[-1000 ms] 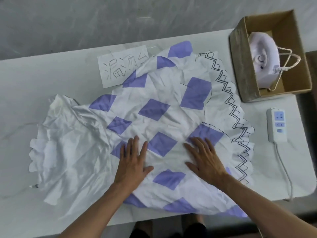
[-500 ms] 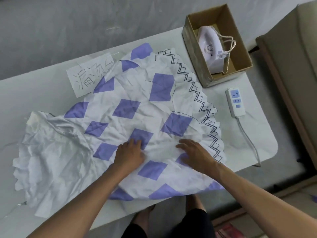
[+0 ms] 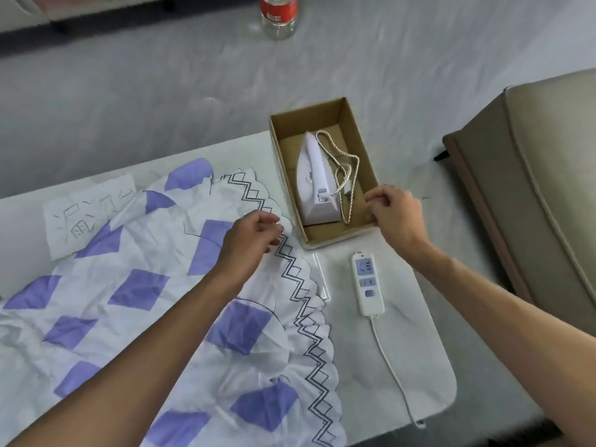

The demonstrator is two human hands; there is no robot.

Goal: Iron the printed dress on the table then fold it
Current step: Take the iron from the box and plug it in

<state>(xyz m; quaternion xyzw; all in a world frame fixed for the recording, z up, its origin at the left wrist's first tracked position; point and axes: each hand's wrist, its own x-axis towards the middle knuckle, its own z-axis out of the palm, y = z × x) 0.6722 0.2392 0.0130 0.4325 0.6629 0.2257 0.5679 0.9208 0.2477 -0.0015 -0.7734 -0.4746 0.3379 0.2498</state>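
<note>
The white dress [image 3: 138, 304] with purple diamonds and a black zigzag hem lies crumpled over the white table [image 3: 380, 366]. A white iron [image 3: 314, 185] with a braided cord lies in a cardboard box [image 3: 358, 146] at the table's far right. My left hand [image 3: 250, 235] hovers over the zigzag hem next to the box, fingers loosely curled, holding nothing. My right hand [image 3: 392, 209] is at the box's near right corner, fingers curled at its rim; whether it grips the rim I cannot tell.
A white power strip [image 3: 367, 283] with its cable lies on the table below the box. A paper sheet with handwriting [image 3: 87, 214] lies at the dress's far left. A plastic bottle [image 3: 279, 14] stands on the floor beyond. A beige sofa [image 3: 548, 201] is to the right.
Both hands lifted off the dress and moved up and right toward the box with the iron. The view has turned right and up.
</note>
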